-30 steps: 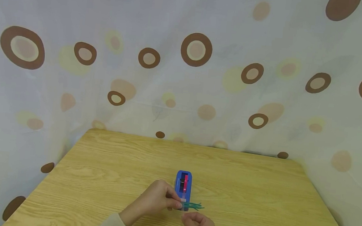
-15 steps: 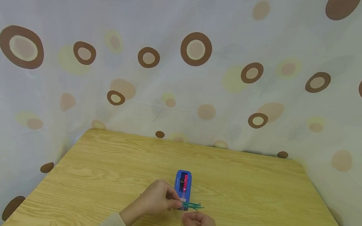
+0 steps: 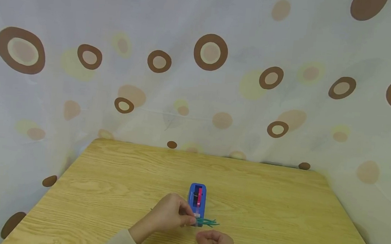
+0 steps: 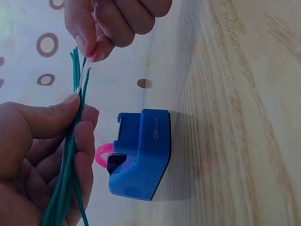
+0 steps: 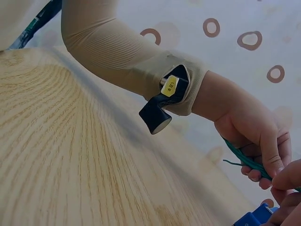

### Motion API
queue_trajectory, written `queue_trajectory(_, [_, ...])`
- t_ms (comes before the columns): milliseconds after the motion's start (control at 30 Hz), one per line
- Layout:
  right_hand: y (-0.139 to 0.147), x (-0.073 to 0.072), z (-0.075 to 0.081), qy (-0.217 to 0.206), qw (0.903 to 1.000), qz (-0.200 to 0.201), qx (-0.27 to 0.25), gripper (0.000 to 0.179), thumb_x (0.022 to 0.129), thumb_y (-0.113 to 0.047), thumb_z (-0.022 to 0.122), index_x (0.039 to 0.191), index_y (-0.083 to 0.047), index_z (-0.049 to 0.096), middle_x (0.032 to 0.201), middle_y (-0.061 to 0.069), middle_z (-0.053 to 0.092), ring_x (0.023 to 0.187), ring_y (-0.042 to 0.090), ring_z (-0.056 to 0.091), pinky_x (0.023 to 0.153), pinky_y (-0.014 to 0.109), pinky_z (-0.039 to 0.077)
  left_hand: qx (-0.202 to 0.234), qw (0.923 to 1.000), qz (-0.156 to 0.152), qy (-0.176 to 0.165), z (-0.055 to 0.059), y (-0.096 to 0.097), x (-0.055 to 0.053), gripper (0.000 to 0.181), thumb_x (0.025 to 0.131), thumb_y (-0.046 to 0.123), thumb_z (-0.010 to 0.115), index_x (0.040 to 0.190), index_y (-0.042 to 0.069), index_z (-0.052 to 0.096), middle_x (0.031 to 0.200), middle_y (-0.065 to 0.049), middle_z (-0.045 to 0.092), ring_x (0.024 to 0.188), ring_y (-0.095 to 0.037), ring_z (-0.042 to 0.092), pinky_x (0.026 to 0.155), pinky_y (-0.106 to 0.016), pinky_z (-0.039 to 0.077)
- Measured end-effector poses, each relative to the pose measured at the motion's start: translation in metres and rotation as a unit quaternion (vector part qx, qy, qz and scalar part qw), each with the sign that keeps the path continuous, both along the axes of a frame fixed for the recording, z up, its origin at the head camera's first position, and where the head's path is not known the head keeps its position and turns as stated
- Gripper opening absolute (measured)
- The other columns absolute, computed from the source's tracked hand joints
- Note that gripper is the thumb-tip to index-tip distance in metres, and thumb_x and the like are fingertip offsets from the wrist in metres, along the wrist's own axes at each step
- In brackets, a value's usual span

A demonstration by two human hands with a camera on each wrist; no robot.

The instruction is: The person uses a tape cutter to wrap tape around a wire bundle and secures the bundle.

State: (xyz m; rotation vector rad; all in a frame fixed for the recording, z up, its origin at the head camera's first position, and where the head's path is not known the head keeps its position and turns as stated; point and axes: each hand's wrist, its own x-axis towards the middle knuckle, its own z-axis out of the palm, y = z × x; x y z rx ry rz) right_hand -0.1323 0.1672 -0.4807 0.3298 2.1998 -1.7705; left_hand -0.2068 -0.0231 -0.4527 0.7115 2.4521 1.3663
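Observation:
My left hand (image 3: pixel 172 214) holds a bundle of thin green wires (image 4: pixel 66 169), pinched near one end between thumb and fingers. In the left wrist view, a clear strip of tape (image 4: pixel 83 77) runs from the bundle beside my left thumb up to my right hand (image 4: pixel 117 21). The right thumb and forefinger pinch its upper end. Just beyond the hands stands a blue tape dispenser (image 4: pixel 146 155) with a pink roll (image 4: pixel 103 154) and a toothed cutter. In the head view the wire ends (image 3: pixel 210 222) stick out rightward in front of the dispenser.
The hands are over a wood-grain table (image 3: pixel 261 207), near its front. A pale curtain (image 3: pixel 177 22) with brown circles hangs behind the table and along both sides. A dark wrist strap (image 5: pixel 174 89) sits on the left sleeve.
Both hands stay almost in place, with the wires and tape still held. The head view shifts very slightly.

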Motion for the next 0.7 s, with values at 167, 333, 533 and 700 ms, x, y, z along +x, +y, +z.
queue_trajectory(167, [0.002, 0.002, 0.000, 0.012, 0.9999, 0.003, -0.005, 0.030, 0.090, -0.028, 0.072, 0.102, -0.001, 0.074, 0.082, -0.001, 0.070, 0.071, 0.014, 0.052, 0.064, 0.029, 0.042, -0.002, 1.0000, 0.001, 0.003, 0.001, -0.001, 0.000, 0.008, 0.085, 0.017, 0.080, 0.077, 0.015, 0.077, 0.068, 0.011, 0.066, 0.059, -0.007, 0.062, 0.051, -0.023, 0.048])
queue_trajectory(333, [0.002, 0.004, 0.003, 0.021, 0.9997, 0.004, -0.010, 0.030, 0.090, -0.027, 0.072, 0.102, 0.001, 0.074, 0.079, 0.000, 0.069, 0.071, 0.013, 0.052, 0.064, 0.029, 0.041, 0.004, 1.0000, 0.000, 0.004, 0.001, -0.002, 0.000, 0.009, 0.084, 0.016, 0.080, 0.077, 0.014, 0.077, 0.067, 0.010, 0.066, 0.058, -0.007, 0.062, 0.051, -0.023, 0.048])
queue_trajectory(533, [0.000, 0.007, 0.014, 0.027, 0.9994, 0.010, -0.017, 0.034, 0.090, -0.029, 0.073, 0.106, 0.001, 0.072, 0.070, -0.005, 0.062, 0.064, 0.012, 0.049, 0.058, 0.026, 0.040, 0.002, 1.0000, 0.001, 0.003, 0.001, -0.002, 0.001, 0.008, 0.084, 0.016, 0.080, 0.077, 0.015, 0.077, 0.068, 0.011, 0.066, 0.059, -0.008, 0.062, 0.051, -0.023, 0.049])
queue_trajectory(700, [-0.003, 0.006, 0.028, 0.033, 0.9989, 0.014, -0.029, 0.035, 0.092, -0.031, 0.071, 0.109, 0.000, 0.071, 0.057, -0.007, 0.047, 0.050, 0.009, 0.041, 0.047, 0.022, 0.033, -0.004, 0.9999, -0.003, 0.013, -0.001, -0.002, 0.000, 0.009, 0.085, 0.016, 0.080, 0.076, 0.015, 0.077, 0.066, 0.012, 0.066, 0.058, -0.006, 0.061, 0.051, -0.023, 0.049])
